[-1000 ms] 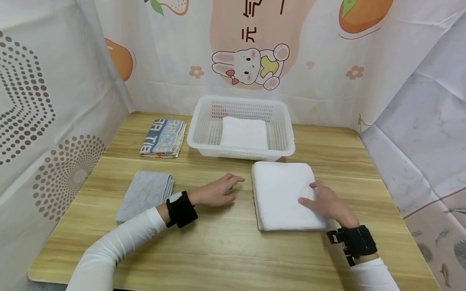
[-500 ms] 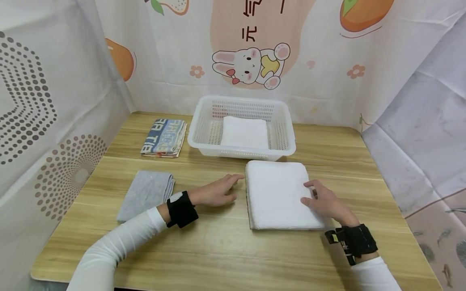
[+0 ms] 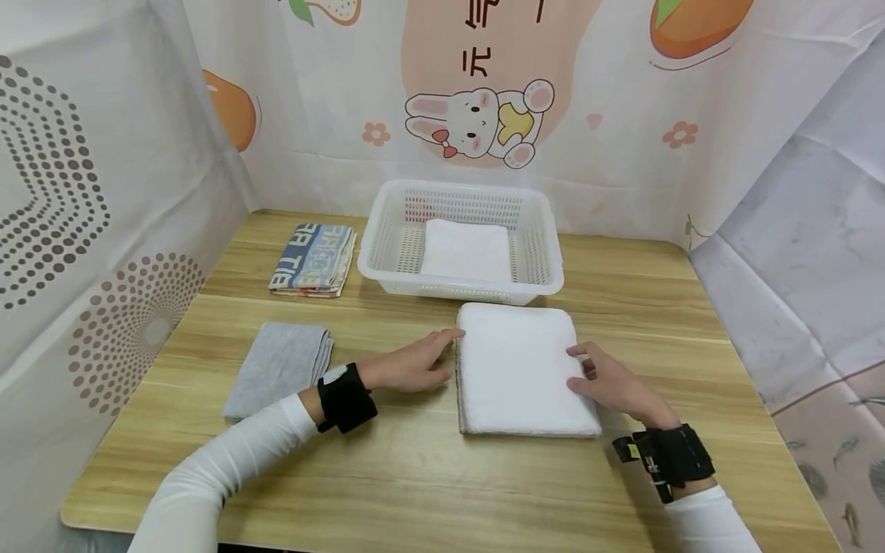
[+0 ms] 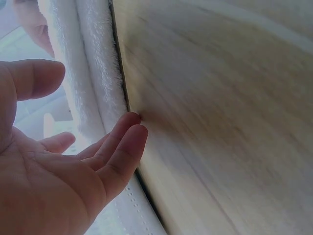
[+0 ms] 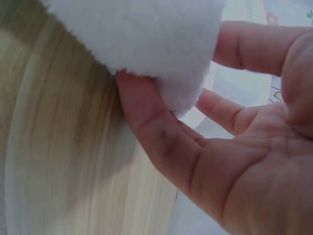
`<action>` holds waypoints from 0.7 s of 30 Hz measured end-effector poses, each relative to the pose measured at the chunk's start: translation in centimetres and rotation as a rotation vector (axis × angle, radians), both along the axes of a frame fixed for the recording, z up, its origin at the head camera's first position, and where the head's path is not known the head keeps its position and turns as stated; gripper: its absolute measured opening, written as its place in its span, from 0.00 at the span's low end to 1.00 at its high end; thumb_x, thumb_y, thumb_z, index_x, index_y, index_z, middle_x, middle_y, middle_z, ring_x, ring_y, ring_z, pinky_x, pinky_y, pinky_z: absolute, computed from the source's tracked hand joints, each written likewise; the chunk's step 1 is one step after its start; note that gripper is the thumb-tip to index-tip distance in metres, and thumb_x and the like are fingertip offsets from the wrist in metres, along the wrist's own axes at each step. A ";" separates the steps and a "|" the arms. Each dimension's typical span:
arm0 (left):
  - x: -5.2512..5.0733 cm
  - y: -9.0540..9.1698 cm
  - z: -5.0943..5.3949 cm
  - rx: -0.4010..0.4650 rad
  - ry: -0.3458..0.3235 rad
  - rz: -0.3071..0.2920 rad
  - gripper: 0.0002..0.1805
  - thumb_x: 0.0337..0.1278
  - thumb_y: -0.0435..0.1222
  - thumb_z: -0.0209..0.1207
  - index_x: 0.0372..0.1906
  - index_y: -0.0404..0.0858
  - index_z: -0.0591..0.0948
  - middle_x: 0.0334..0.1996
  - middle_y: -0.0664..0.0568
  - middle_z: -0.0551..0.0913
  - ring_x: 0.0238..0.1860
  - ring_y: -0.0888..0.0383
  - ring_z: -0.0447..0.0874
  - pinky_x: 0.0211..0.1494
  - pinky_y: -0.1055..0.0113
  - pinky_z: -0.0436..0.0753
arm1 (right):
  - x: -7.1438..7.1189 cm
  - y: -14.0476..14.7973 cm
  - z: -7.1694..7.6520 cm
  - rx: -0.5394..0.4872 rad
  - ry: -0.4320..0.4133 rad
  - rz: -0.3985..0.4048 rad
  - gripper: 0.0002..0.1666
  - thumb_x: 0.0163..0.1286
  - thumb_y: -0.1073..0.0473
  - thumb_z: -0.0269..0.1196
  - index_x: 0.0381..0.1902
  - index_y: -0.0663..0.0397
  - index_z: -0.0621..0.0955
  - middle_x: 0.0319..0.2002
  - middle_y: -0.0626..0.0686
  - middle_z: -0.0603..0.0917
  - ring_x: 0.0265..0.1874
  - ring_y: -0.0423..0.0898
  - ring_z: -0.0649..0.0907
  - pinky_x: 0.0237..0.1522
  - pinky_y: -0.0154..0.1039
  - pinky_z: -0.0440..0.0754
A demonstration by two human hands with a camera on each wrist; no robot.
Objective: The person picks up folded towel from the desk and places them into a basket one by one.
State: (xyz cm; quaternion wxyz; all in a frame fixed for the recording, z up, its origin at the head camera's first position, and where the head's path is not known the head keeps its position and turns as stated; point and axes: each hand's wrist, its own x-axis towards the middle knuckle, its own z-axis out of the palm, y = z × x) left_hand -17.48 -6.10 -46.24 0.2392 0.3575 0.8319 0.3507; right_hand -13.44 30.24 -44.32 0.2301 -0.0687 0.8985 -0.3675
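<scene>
A thick folded white towel (image 3: 518, 369) lies flat on the table in front of the basket. My right hand (image 3: 618, 388) is at its right edge, with the fingertips against the edge and the thumb overlapping the top. In the right wrist view one fingertip (image 5: 139, 90) meets the towel's (image 5: 146, 39) lower border and the thumb reaches it from the other side. My left hand (image 3: 408, 365) rests by the left edge, fingers loosely extended, the index tip at or very near the towel. The left wrist view shows the fingers of my left hand (image 4: 63, 171) beside the towel's layered side (image 4: 98, 58).
A white plastic basket (image 3: 459, 288) at the back holds another folded white cloth (image 3: 466, 250). A blue patterned folded cloth (image 3: 314, 259) lies left of it. The folded grey cloth (image 3: 280, 369) sits by my left forearm. A printed curtain (image 3: 304, 146) hangs behind the table (image 3: 415, 484).
The white towel has slid left across the table, toward my left hand. My right fingertips have followed its right edge leftward. My left hand has stayed nearly still.
</scene>
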 end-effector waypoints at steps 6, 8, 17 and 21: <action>0.2 0.1 0.0 0.049 -0.090 0.018 0.37 0.72 0.34 0.51 0.78 0.34 0.48 0.70 0.39 0.62 0.63 0.52 0.70 0.64 0.59 0.71 | 0.0 -0.1 0.1 -0.067 -0.056 0.013 0.36 0.69 0.61 0.62 0.70 0.66 0.62 0.53 0.67 0.74 0.51 0.58 0.75 0.46 0.45 0.78; 0.3 0.1 0.0 0.072 -0.163 0.033 0.38 0.73 0.35 0.52 0.78 0.36 0.47 0.71 0.39 0.61 0.59 0.53 0.73 0.60 0.61 0.74 | 0.0 -0.2 0.1 -0.082 -0.069 0.013 0.36 0.69 0.60 0.62 0.70 0.65 0.62 0.53 0.66 0.74 0.51 0.57 0.76 0.46 0.44 0.77; 1.0 0.2 0.9 0.083 -0.398 0.172 0.39 0.73 0.40 0.52 0.79 0.43 0.45 0.73 0.33 0.57 0.76 0.46 0.54 0.71 0.53 0.63 | 0.1 -0.6 0.0 -0.084 -0.091 0.038 0.46 0.68 0.51 0.66 0.74 0.60 0.56 0.56 0.67 0.71 0.54 0.58 0.74 0.48 0.46 0.77; 1.1 0.3 1.1 0.111 -0.446 0.214 0.39 0.72 0.39 0.53 0.78 0.43 0.46 0.74 0.33 0.56 0.75 0.45 0.55 0.71 0.51 0.63 | 0.0 -0.8 -0.4 -0.099 -0.101 0.046 0.59 0.64 0.48 0.71 0.78 0.54 0.47 0.60 0.69 0.67 0.58 0.61 0.70 0.51 0.48 0.76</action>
